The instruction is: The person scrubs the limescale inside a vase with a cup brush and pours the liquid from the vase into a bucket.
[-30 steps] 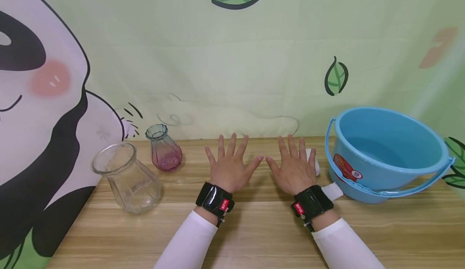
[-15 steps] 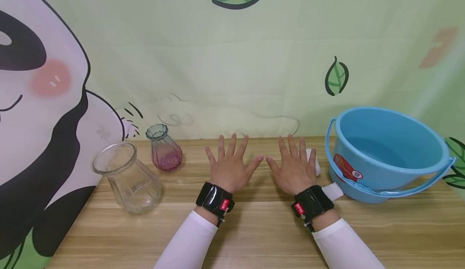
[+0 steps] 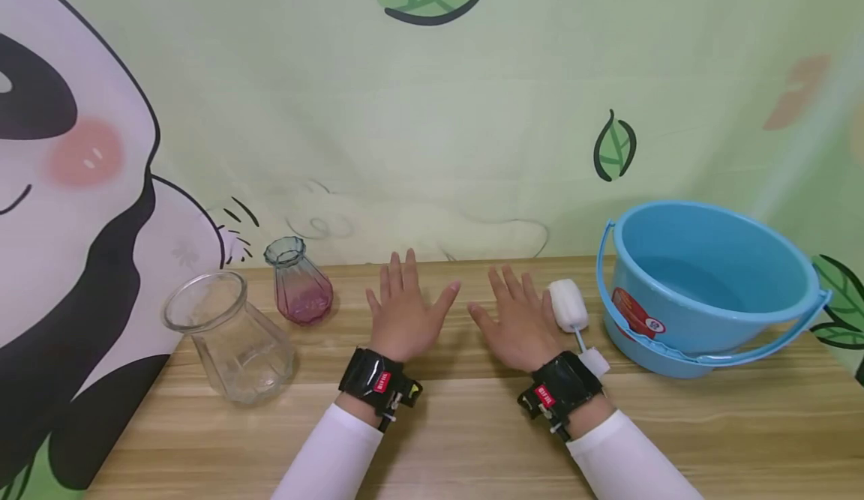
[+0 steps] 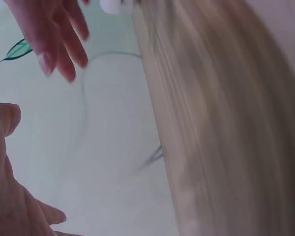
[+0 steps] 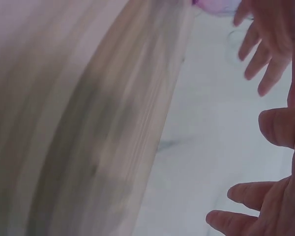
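Observation:
My left hand (image 3: 401, 324) is held palm down over the wooden table, fingers straight and thumb out to the side. Beside it, my right hand (image 3: 518, 327) has its fingers extended too, and neither hand holds anything. Just right of the right hand lies a brush with a white sponge head (image 3: 568, 305), a thin blue stem and a white end piece; the wrist strap overlaps part of it. Left of the left hand stand a small ribbed glass vase (image 3: 303, 290), bluish at the neck and pink below, and a larger clear glass jar (image 3: 243, 354) nearer the front.
A large blue bucket (image 3: 709, 260) with its handle lowered stands at the right on the table (image 3: 472, 440). Behind the table hangs a pale green cloth (image 3: 432, 148) printed with leaves and a panda.
Both hands have tilted and shifted a little left, uncovering more of the sponge brush. The whole head view has also shifted slightly. The vase, jar and bucket stay where they were.

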A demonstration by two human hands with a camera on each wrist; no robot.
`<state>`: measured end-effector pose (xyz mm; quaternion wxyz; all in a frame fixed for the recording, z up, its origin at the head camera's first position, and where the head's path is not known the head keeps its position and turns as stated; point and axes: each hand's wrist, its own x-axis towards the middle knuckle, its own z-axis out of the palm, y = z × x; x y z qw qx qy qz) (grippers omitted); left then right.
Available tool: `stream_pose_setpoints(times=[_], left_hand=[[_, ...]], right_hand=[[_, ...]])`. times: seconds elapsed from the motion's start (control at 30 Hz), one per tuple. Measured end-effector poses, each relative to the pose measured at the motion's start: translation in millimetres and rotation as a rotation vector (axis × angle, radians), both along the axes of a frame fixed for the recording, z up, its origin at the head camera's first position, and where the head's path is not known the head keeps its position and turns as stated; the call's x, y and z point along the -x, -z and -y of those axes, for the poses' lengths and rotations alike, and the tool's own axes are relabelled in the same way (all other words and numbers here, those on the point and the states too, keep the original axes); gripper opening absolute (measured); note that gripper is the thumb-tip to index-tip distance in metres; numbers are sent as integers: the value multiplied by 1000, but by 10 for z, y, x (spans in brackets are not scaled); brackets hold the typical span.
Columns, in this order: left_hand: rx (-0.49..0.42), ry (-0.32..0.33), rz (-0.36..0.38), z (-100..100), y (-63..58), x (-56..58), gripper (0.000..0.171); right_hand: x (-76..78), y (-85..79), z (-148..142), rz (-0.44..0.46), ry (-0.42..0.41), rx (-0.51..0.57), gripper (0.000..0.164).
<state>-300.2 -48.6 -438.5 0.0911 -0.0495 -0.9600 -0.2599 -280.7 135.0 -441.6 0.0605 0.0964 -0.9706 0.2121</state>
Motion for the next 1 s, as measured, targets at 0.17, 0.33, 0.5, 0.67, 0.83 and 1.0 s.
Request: stream_pose_setpoints(times=[0.17,0.33,0.5,0.67,0.83,1.0], left_hand=[[-86,26,33,101,2,-65,101],[-180,31,32,256,-8,-153,102],[-320,-6,20,463,-14,-257,99],[-470,-60,-3,660,-10,-322,97],[-572,-122,-53,783,-16,-324,97],[-660,-143,-127,836,-29,-361,98]], right_hand=[[-42,-10,145,30,-96,137,69],[-66,6,318,71,-182,312,65],[-71,20,502,167,-237,509,63],[-42,11,678,300,-262,663,69],[36,-5,859,358,-311,778,66],[144,20,1095,411,-330,882,64]])
